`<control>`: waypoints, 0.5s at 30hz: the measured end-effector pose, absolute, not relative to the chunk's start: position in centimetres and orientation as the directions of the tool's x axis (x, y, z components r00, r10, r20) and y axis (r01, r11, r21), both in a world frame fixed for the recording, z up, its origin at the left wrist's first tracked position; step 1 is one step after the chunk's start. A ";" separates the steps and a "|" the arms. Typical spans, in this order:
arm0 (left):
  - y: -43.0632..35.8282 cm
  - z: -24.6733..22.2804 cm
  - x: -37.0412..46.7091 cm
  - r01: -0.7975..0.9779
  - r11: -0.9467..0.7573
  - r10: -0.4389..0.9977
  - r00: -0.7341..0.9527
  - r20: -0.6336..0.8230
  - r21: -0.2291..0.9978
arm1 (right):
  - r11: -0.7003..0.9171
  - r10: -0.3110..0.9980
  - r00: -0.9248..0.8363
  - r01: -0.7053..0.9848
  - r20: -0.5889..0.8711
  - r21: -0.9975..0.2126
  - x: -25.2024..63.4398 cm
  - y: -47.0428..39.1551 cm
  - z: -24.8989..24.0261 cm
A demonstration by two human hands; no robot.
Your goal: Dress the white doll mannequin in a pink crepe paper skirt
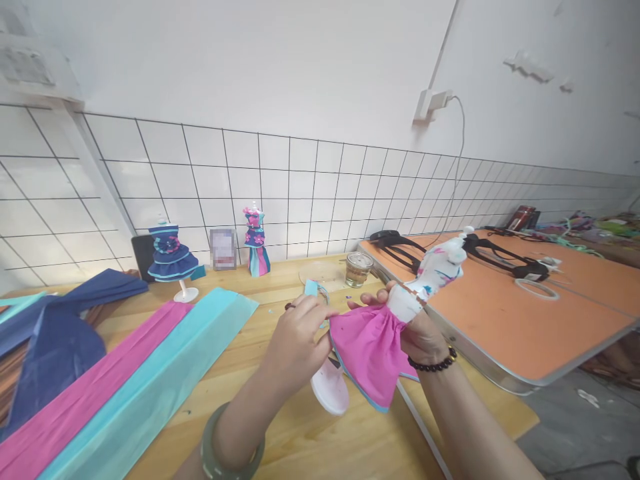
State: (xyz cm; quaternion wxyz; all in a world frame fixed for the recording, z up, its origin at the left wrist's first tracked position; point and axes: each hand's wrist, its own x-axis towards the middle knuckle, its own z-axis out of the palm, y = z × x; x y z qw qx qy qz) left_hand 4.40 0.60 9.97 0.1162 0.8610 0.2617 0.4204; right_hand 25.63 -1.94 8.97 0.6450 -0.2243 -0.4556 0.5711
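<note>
A miniature dress form [407,303] with a white, colour-splashed bodice is held tilted, its neck pointing up and right. My right hand [425,340] is wrapped around it from behind, partly hidden by the form. From its waist flares a gathered pink skirt [367,343] with a light blue hem. At the skirt's left edge, my left hand [300,337] pinches the fabric between curled fingers. Below that hand shows the form's pale round base [331,390]. A small light blue scrap [311,288] lies just beyond my left fingers.
Lengths of pink cloth [115,360], turquoise cloth [165,373] and navy cloth [60,340] cover the left. Behind stand a navy-dressed form [173,253], another dressed form [257,243] and a lidded glass jar [359,270]. An orange table [500,320] adjoins at right, with black straps [400,248].
</note>
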 end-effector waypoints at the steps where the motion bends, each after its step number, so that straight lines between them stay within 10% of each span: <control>1: 0.7 9.9 4.4 0.346 -0.844 0.536 0.506 0.675 0.410 | 0.245 0.939 -0.078 -0.531 0.334 -0.811 25.6 -1.9 9.0; 15: 0.5 10.2 4.4 0.350 -0.871 0.479 0.454 0.751 0.343 | 0.266 0.952 -0.001 -0.496 0.307 -0.827 25.8 -2.0 9.5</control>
